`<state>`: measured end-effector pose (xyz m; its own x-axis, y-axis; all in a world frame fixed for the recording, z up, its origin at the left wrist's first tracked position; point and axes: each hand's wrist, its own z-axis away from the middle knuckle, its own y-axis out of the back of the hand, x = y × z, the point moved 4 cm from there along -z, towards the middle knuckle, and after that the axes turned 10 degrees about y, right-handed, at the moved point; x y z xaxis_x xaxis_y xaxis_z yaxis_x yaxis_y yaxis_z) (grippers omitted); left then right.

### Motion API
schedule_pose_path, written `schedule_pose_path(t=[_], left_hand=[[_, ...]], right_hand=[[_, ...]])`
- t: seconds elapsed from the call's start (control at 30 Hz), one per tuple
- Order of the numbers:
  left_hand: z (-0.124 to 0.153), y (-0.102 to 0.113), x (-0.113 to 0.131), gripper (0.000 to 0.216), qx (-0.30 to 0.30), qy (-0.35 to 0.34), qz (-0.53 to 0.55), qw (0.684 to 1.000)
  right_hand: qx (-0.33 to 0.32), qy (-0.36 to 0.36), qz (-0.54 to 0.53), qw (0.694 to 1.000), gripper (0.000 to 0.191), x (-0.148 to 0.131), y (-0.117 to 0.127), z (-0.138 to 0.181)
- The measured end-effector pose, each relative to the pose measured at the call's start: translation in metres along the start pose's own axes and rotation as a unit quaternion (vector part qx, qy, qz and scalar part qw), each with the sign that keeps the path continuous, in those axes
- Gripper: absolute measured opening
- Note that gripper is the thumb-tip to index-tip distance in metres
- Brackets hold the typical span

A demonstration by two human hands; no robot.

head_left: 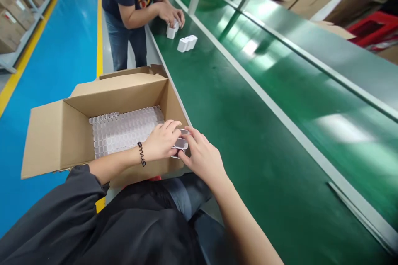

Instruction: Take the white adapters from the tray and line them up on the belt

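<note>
Several white tubs (pixel 180 144) sitting between left grip (pixel 161 139) and right grip (pixel 203 157), both clasping them, seemingly keeping row together; box (pixel 124 96) standing beside tabletop (pixel 264 161).

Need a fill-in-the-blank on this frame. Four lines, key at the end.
1. The left hand and right hand hold white containers beside a work surface coloured ____.
2. A dark coiled band circles the person's ____ wrist.
3. Rows of white pieces sit inside an open box made of brown ____.
4. The floor just left of that box in the picture is coloured ____.

Missing words: green; left; cardboard; blue.
</note>
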<state>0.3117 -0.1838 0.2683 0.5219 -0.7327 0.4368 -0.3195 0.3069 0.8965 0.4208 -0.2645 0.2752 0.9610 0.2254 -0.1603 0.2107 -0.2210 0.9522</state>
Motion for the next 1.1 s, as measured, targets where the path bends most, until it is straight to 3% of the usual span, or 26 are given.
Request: schedule_pose_path(t=[0.1, 0.23, 0.37, 0.47, 0.57, 0.67, 0.93, 1.1], left_hand=[[-0.012, 0.004, -0.052, 0.032, -0.03, 0.083, 0.071, 0.994], [-0.015, 0.006, -0.161, 0.03, -0.025, 0.239, 0.053, 0.969], [0.027, 0.008, -0.279, 0.033, -0.003, 0.452, -0.013, 0.892], [0.078, 0.007, -0.334, 0.033, 0.0, 0.568, -0.054, 0.821], [0.117, -0.001, -0.356, 0.037, 0.012, 0.632, -0.08, 0.771], [0.134, -0.015, -0.365, 0.039, 0.037, 0.67, -0.103, 0.735], [0.136, -0.054, -0.387, 0.044, 0.116, 0.768, -0.15, 0.612], [0.136, -0.069, -0.394, 0.046, 0.136, 0.783, -0.189, 0.577]], right_hand=[[0.025, 0.016, -0.045, 0.999, 0.038, 0.002, -0.015, -0.015], [0.067, -0.009, -0.043, 0.997, 0.045, 0.039, -0.023, 0.007], [0.091, -0.048, 0.045, 0.994, 0.045, 0.094, -0.026, 0.06], [0.109, -0.069, 0.074, 0.989, 0.042, 0.114, -0.026, 0.086], [0.11, -0.084, 0.093, 0.986, 0.039, 0.115, -0.024, 0.091], [0.109, -0.09, 0.099, 0.985, 0.043, 0.11, -0.023, 0.087], [0.098, -0.093, 0.108, 0.985, 0.055, 0.109, -0.024, 0.088], [0.079, -0.11, 0.107, 0.985, 0.052, 0.11, -0.024, 0.087]])
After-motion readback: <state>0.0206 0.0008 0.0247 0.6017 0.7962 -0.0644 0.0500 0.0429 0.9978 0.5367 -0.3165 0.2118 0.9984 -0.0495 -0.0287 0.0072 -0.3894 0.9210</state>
